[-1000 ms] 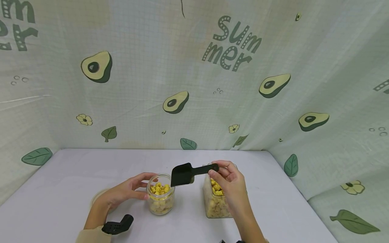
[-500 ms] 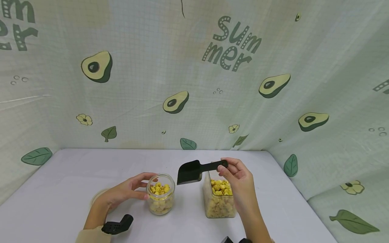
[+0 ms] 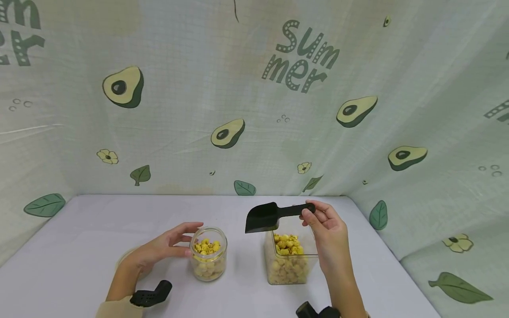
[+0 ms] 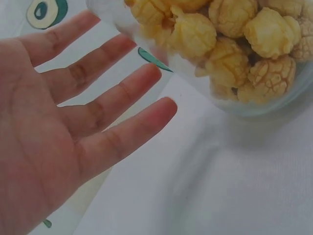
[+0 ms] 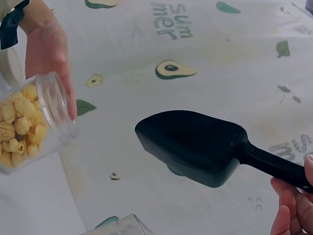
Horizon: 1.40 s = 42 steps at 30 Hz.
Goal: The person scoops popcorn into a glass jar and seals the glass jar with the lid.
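Note:
My right hand [image 3: 329,229] pinches the end of a black scoop's handle, with the scoop [image 3: 263,217] held level in the air. Its blade points left and overlaps the far left corner of a square clear container [image 3: 270,269] of yellow popcorn [image 3: 288,245]. In the right wrist view the scoop [image 5: 190,147] shows its dark hollow and side wall. A round glass jar [image 3: 208,276], partly filled with popcorn [image 4: 230,54], stands upright left of the container. Beside that jar my left hand [image 3: 163,247] has its fingers spread, fingertips right at the glass.
A pale round lid [image 3: 124,255] lies on the white table [image 3: 222,304], partly hidden behind my left forearm. Black wrist cameras [image 3: 151,295] sit on both wrists. A cloth [image 3: 179,88] printed with avocados hangs behind the table and along its sides.
My right hand has moved to the right and slightly up with the scoop, away from the jar to above the square container. My left hand's fingers have loosened slightly from the jar.

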Available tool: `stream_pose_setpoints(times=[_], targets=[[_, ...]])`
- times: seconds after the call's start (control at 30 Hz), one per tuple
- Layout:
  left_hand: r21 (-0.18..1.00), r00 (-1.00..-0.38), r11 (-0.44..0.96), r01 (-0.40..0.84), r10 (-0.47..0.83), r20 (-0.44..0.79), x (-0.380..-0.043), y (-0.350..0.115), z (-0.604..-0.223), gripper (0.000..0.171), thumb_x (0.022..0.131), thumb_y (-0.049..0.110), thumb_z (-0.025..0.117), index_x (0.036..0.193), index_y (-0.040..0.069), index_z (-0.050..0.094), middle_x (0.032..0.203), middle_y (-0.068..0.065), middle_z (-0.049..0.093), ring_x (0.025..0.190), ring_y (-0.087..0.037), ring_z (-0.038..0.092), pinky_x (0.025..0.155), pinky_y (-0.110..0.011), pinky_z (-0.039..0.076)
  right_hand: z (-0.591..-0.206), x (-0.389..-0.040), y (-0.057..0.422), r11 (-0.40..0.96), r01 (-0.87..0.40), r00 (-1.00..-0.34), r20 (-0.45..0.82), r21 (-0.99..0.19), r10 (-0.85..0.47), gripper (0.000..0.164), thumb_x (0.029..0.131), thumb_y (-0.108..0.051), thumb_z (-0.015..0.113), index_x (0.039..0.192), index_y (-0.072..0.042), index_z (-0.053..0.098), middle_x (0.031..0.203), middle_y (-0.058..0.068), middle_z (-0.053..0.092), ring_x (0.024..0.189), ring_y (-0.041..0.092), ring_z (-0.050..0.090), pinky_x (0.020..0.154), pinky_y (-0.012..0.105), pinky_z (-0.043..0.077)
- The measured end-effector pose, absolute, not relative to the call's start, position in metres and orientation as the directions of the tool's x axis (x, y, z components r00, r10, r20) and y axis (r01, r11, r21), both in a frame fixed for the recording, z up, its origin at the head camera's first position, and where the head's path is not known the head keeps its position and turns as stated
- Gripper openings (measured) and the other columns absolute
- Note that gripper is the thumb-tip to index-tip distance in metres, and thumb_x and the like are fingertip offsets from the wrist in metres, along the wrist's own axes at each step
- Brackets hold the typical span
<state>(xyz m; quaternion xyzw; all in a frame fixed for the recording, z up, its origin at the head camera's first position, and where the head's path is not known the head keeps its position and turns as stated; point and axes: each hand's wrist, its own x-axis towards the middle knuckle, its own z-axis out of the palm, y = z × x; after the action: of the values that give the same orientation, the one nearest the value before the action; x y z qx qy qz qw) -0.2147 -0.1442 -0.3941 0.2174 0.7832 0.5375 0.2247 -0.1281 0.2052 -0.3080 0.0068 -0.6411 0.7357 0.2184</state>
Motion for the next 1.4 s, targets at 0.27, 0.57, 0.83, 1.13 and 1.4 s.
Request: stream_pose_setpoints(times=[0.27,0.57,0.83,1.13,1.4], targets=[[0.926,-0.867,0.320,0.200,0.499,0.015,-0.212,-0.137,-0.382,0.049,0.093,0.029,0.055,0.139,0.020,0.039,0.143,-0.007,0.042,0.130,-0.037,0.037,0.101,-0.063,0.032,-0.306,-0.128,0.212,-0.128,-0.356,-0.893,0.297,-0.926,0.339,0.018,0.088,0.000,0.059,0.105,-0.006,0.059,0.082,-0.005,0.067,0.071,0.008,0.058,0.074,0.018,0.051],[0.887,-0.861,0.220,0.405,0.420,0.288,-0.204,-0.121,-0.363,0.044,0.093,0.019,0.056,0.135,0.012,0.044,0.135,-0.010,0.049,0.118,-0.012,0.050,0.095,-0.018,0.044,-0.303,-0.126,0.222,-0.126,-0.361,-0.874,0.288,-0.924,0.390,0.020,0.089,-0.002,0.059,0.108,-0.004,0.057,0.085,-0.004,0.068,0.072,0.010,0.056,0.077,0.017,0.050],[0.884,-0.834,0.108,0.454,0.400,0.380,-0.189,-0.098,-0.346,0.046,0.091,0.012,0.059,0.133,0.006,0.044,0.135,-0.015,0.048,0.119,-0.011,0.049,0.096,-0.012,0.042,-0.302,-0.127,0.228,-0.161,-0.404,-0.846,0.301,-0.900,0.440,0.018,0.088,0.001,0.059,0.105,-0.003,0.059,0.081,-0.003,0.068,0.069,0.011,0.056,0.071,0.017,0.050],[0.879,-0.809,0.075,0.471,0.433,0.397,-0.176,-0.072,-0.342,0.044,0.089,0.013,0.062,0.130,0.013,0.048,0.134,-0.002,0.050,0.123,-0.021,0.048,0.098,-0.018,0.043,-0.301,-0.127,0.233,-0.096,-0.407,-0.810,0.311,-0.908,0.496,0.022,0.088,-0.001,0.060,0.109,-0.003,0.057,0.083,-0.003,0.068,0.069,0.011,0.056,0.072,0.017,0.051],[0.847,-0.763,0.027,0.531,0.451,0.464,-0.171,-0.050,-0.348,0.043,0.087,0.011,0.065,0.128,0.011,0.051,0.131,-0.002,0.052,0.120,-0.020,0.051,0.100,-0.027,0.044,-0.301,-0.128,0.237,-0.049,-0.414,-0.782,0.327,-0.909,0.530,0.024,0.087,-0.003,0.061,0.111,-0.001,0.057,0.080,-0.004,0.067,0.070,0.011,0.057,0.071,0.018,0.050]])
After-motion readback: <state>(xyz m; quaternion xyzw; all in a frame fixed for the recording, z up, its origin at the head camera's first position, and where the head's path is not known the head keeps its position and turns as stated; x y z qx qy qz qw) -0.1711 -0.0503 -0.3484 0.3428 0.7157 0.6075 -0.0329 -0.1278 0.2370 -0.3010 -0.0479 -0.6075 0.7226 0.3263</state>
